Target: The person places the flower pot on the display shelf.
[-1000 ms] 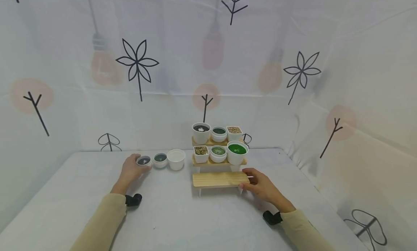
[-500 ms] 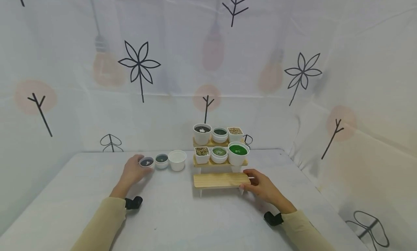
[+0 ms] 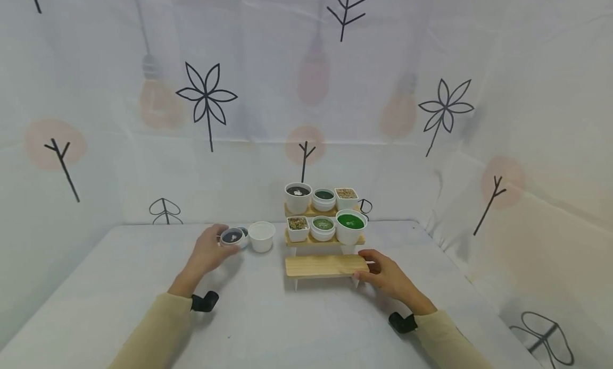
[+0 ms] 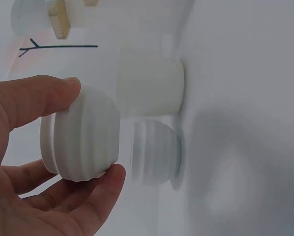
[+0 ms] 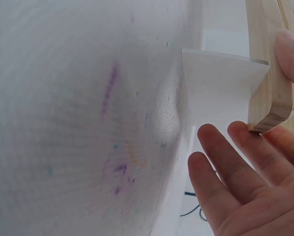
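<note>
My left hand [image 3: 209,250] pinches a small white ribbed cup [image 4: 80,137] with dark contents between thumb and fingers. In the left wrist view this cup is raised above the table. Behind it a similar ribbed cup [image 4: 154,152] stands on the table, partly covered in the head view. Beside that one is a taller plain white cup [image 3: 262,237]. At the right end of the stand's lowest wooden step [image 3: 325,266], my right hand [image 3: 385,276] grips the board [image 5: 270,108], thumb on one side and fingertips on the other.
Above the bare lowest step, the middle step [image 3: 306,241] and the top step [image 3: 305,210] carry several white cups with green, dark and grainy contents. A white cloth wall [image 3: 239,167] with printed plants rises behind the white table [image 3: 268,326].
My left hand has lifted the small ribbed cup and moved it to the right, in front of the second ribbed cup. The right hand stays at the lowest step's end.
</note>
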`<move>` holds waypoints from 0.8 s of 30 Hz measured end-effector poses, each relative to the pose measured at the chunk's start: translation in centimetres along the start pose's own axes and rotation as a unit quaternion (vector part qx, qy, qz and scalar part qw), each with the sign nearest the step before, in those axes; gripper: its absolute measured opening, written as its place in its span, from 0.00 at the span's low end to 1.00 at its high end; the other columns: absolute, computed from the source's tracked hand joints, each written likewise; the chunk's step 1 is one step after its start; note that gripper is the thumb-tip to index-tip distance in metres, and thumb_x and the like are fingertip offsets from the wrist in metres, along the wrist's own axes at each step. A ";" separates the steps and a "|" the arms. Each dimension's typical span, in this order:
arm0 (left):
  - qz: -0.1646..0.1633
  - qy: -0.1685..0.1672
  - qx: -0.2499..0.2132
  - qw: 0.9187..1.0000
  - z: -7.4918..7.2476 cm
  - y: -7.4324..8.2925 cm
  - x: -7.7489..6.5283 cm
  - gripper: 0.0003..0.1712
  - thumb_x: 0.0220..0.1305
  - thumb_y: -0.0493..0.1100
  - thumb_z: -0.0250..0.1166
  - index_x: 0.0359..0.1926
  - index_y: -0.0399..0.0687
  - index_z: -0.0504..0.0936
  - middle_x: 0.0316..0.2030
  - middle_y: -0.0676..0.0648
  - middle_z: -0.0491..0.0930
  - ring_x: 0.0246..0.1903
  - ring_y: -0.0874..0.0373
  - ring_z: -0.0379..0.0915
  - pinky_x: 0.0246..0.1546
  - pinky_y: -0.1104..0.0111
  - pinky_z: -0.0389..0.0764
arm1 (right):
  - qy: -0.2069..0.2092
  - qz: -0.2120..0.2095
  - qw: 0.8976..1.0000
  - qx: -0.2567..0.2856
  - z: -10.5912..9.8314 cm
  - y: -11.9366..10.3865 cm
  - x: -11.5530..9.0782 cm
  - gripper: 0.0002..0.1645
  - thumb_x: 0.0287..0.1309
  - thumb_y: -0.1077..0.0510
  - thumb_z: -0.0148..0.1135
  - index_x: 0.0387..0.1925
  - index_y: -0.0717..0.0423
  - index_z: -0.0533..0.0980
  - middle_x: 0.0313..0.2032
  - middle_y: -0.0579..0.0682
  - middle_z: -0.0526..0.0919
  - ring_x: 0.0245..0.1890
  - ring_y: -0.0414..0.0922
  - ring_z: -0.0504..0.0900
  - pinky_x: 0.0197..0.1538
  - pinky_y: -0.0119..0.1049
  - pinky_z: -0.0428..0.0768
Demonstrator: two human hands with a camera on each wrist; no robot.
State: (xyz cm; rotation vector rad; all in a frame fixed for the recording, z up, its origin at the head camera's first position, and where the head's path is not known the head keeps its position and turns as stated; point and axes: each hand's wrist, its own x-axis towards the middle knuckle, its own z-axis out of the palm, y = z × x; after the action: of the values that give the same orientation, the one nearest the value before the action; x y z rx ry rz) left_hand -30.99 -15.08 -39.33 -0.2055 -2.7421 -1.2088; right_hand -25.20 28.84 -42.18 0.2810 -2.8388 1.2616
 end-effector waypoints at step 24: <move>0.100 -0.025 -0.048 0.993 4.4 6.4 -3.6 0.36 0.46 0.44 0.77 0.56 0.41 0.74 0.50 0.45 0.76 0.47 0.52 0.75 0.47 0.59 0.80 | 0.003 -0.001 1.000 0.002 0.1 0.1 0.0 0.40 0.53 0.44 0.69 0.62 0.56 0.67 0.59 0.59 0.72 0.52 0.55 0.78 0.51 0.49 0.79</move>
State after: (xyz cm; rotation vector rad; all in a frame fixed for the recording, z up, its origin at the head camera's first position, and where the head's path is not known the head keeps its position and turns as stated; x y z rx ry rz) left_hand -26.58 -7.82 -38.25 -0.5154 -2.6283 -1.2964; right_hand -25.16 28.84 -42.32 0.2800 -2.8302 1.2672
